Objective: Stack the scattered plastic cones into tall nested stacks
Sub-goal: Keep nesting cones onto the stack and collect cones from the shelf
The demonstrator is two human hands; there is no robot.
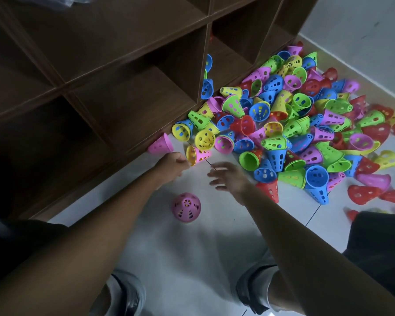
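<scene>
A big heap of perforated plastic cones in red, blue, green, yellow and pink lies on the white floor, spreading to the right. My left hand pinches the rim of a small nested pair, a yellow cone inside a pink one, at the heap's near left edge. Just right of it, my right hand hovers with fingers spread and holds nothing. A pink cone stands alone on the floor, narrow end up, below both hands. Another pink cone lies against the shelf base.
A dark brown cubby shelf fills the left and top, with a few blue cones inside one compartment. White tiled floor stretches toward me. My knees and shoes show at the bottom edge. A white wall rises at the top right.
</scene>
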